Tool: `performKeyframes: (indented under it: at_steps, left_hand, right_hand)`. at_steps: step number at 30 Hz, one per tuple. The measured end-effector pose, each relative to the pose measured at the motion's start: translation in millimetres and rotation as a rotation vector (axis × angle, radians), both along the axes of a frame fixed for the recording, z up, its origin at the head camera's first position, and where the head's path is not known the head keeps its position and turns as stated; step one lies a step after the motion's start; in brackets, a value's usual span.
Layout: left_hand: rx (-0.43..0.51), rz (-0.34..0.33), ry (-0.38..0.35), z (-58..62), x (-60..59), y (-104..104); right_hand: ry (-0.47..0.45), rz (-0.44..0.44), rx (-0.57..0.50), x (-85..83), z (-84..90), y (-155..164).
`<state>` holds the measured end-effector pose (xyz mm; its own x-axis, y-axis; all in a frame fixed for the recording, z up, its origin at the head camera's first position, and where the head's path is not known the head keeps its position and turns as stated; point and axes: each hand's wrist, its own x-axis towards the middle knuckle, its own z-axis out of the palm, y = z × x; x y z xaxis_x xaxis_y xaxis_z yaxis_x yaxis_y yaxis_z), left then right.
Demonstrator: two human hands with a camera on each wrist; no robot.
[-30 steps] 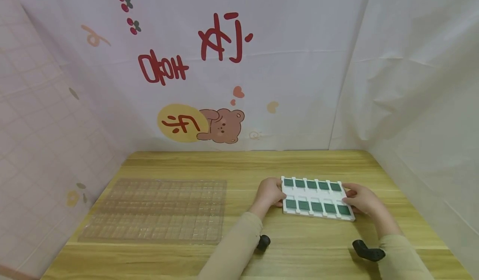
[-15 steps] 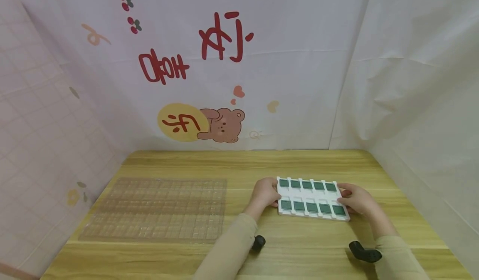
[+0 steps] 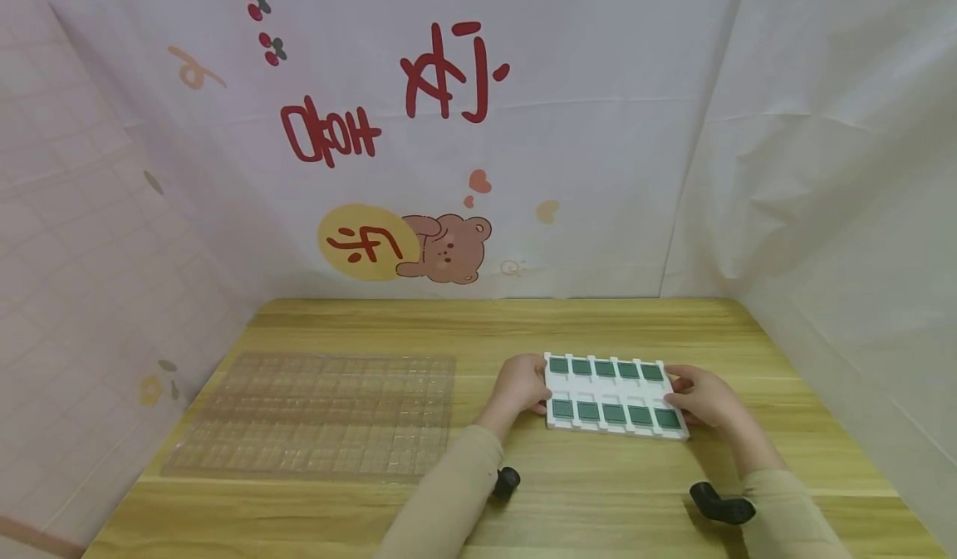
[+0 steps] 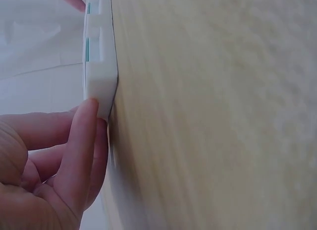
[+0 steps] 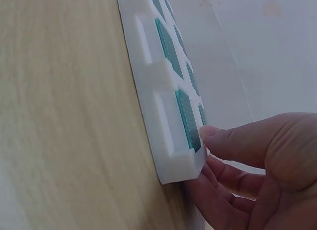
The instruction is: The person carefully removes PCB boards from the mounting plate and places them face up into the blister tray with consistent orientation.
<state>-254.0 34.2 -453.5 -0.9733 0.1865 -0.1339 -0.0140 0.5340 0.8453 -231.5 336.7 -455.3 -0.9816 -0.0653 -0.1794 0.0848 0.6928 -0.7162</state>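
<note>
A white foam tray with two rows of several green square chips lies on the wooden table, right of centre. My left hand grips its left end, and my right hand grips its right end. In the left wrist view the thumb of my left hand lies against the corner of the tray, with fingers under it. In the right wrist view my right hand pinches the corner of the tray, thumb on top by a green chip.
A large clear plastic grid tray lies flat on the table's left half. White and pink printed sheets wall in the table at the back and both sides. Black wrist mounts sit near the front edge.
Both hands have slid the white tray a little to the left and toward the front of the table. The clear tray has not moved.
</note>
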Motion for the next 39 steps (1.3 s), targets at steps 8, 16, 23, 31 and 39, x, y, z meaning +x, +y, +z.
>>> performKeyframes:
  at_steps: [8, 16, 23, 31, 39]
  left_hand:
    - [-0.012, 0.007, -0.006, 2.2, 2.5, -8.7]
    - [0.016, 0.001, -0.009, 3.7, 3.2, -18.9]
    - [0.02, -0.008, -0.014, 3.9, 2.6, -27.2]
    - [0.02, -0.018, -0.002, 2.1, 3.4, -37.2]
    - [-0.018, -0.031, 0.009, 3.8, 7.3, -44.0]
  right_hand:
    - [0.006, 0.012, -0.025, -0.2, -0.5, -8.6]
    - [0.015, 0.013, -0.021, -2.2, -2.0, -17.3]
    - [0.018, 0.025, -0.029, -2.9, -2.6, -25.6]
    - [0.042, 0.053, -0.034, -2.7, -2.7, -34.9]
    - [0.058, 0.069, -0.033, -0.9, -3.2, -42.2]
